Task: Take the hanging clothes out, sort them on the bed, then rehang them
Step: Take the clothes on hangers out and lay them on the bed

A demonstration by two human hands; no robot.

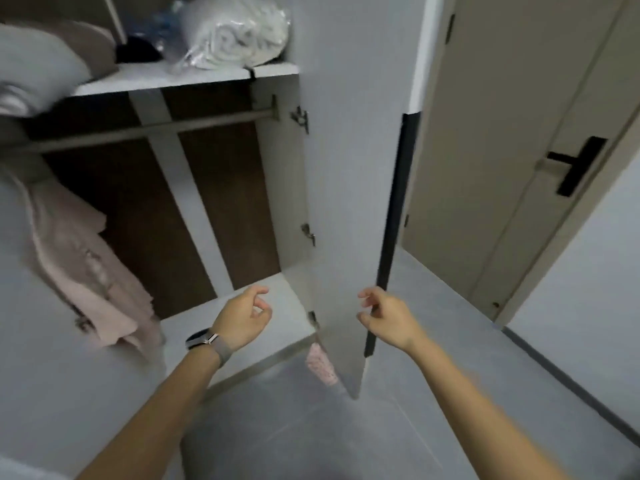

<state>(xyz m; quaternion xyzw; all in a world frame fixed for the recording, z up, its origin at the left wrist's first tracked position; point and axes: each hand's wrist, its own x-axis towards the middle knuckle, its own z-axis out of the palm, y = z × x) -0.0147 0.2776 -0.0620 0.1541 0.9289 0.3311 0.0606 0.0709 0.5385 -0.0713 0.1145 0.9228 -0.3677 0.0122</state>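
Two hands, left hand (242, 318) and right hand (388, 315), fingers loosely curled, grasping nothing, wardrobe door (349, 168) edge just beyond right fingers (369, 294), pink garment (83, 265) hanging far left.

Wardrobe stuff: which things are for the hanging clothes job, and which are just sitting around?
For the job:
- pink garment at the left
- hanging rail
- open wardrobe door
- left hand and right hand, both empty

Just lying about:
- bagged white bedding on the top shelf
- grey pillow
- room door
- wristwatch
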